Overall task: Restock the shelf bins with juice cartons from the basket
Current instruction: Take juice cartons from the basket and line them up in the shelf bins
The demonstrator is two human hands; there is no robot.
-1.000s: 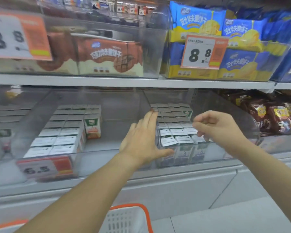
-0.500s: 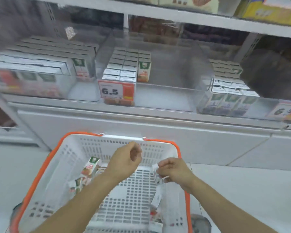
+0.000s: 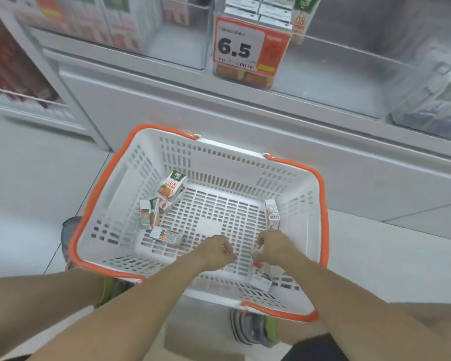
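A white basket with an orange rim [image 3: 74,230] stands on the floor below the shelf. Several small juice cartons lie in it: one with an orange print [image 3: 172,187], two more [image 3: 149,213] [image 3: 166,236] along the left side, and one [image 3: 272,213] against the right wall. My left hand [image 3: 216,252] hovers over the basket floor with curled fingers and holds nothing. My right hand [image 3: 274,247] is low at the right wall, its fingers curled onto a carton [image 3: 258,265] that it mostly hides. Another carton [image 3: 261,281] lies under that wrist.
Above the basket, clear shelf bins hold rows of cartons; the middle bin [image 3: 336,74] carries a 6.5 price tag [image 3: 248,48], and another bin [image 3: 427,108] sits at the right. My shoes [image 3: 255,327] flank the basket on the pale floor.
The view dropped from the shelf bins to the basket. Both hands left the right bin, came down and reached into the basket, the right one closing on a carton.
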